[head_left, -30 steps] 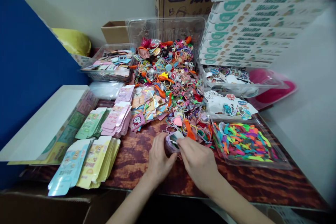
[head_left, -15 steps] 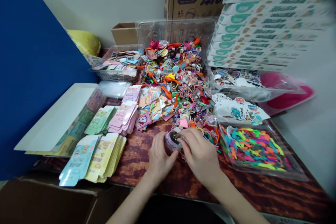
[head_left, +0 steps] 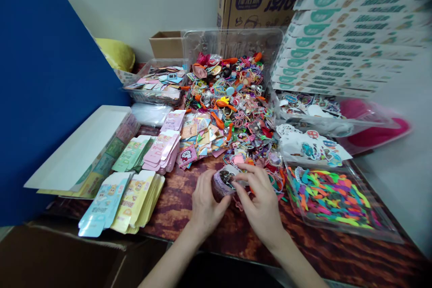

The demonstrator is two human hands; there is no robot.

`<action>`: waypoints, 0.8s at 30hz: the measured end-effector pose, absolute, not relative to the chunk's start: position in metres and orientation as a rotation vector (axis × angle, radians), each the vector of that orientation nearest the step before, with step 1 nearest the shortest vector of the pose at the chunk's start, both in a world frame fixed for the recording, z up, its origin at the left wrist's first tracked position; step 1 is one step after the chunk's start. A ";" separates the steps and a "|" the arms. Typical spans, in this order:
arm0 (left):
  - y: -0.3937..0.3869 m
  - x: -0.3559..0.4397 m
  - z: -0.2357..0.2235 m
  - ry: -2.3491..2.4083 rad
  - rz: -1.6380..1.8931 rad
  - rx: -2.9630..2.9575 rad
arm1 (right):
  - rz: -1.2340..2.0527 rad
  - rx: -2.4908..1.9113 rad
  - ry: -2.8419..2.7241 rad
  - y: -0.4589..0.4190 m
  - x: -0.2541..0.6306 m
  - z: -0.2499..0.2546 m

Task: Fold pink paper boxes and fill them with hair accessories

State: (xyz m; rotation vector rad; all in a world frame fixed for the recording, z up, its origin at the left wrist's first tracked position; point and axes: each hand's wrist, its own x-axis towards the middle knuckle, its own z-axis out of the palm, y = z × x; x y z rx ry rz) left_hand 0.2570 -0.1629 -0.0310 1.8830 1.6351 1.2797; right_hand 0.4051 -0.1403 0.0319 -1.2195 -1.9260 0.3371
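Note:
My left hand (head_left: 207, 200) is wrapped around a small purple printed carton (head_left: 220, 184) with its top end open toward me. Dark and pale contents show in the opening, too small to name. At the carton's right rim, my right hand (head_left: 261, 202) has its fingers apart, thumb and fingertips by the opening, with nothing visible between them. Just beyond both hands lies a large heap of hair ties and small trinkets (head_left: 243, 121). To its left is a pile of small printed cards (head_left: 202, 132), a pink one in front.
Flat cartons in blue (head_left: 104, 202), yellow (head_left: 135, 202), green (head_left: 131, 153) and pink (head_left: 162, 148) lie at left. A clear tray (head_left: 388, 229) of bright coloured strips and white sticker cut-outs (head_left: 313, 146) are at right. Stacked white boxes (head_left: 337, 31) rise behind them.
My right hand's fingers have lifted and spread slightly at the carton's opening, and more of the contents shows. My left hand keeps its hold. The view has shifted slightly.

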 end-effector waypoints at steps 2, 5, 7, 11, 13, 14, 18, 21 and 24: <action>-0.164 0.257 -0.031 1.634 1.294 1.876 | 0.336 -1.237 -1.927 -0.140 0.405 0.032; -0.164 0.257 -0.031 1.650 1.312 1.855 | 0.467 -1.199 -1.980 -0.141 0.403 0.032; -0.163 0.256 -0.030 1.656 1.320 1.854 | 0.537 -1.162 -1.921 -0.142 0.402 0.030; -0.162 0.255 -0.031 1.656 1.308 1.860 | 0.514 -1.156 -1.868 -0.144 0.401 0.028; -0.163 0.256 -0.032 1.668 1.302 1.853 | 0.539 -1.159 -1.919 -0.145 0.400 0.027; -0.164 0.257 -0.033 1.675 1.301 1.849 | 0.558 -1.156 -1.928 -0.145 0.400 0.027; -0.166 0.260 -0.034 1.692 1.292 1.820 | 0.642 -1.139 -1.892 -0.144 0.402 0.027; -0.165 0.261 -0.035 1.707 1.278 1.798 | 0.645 -1.178 -1.955 -0.141 0.404 0.026; -0.164 0.261 -0.035 1.724 1.266 1.755 | 0.673 -1.189 -2.021 -0.139 0.407 0.024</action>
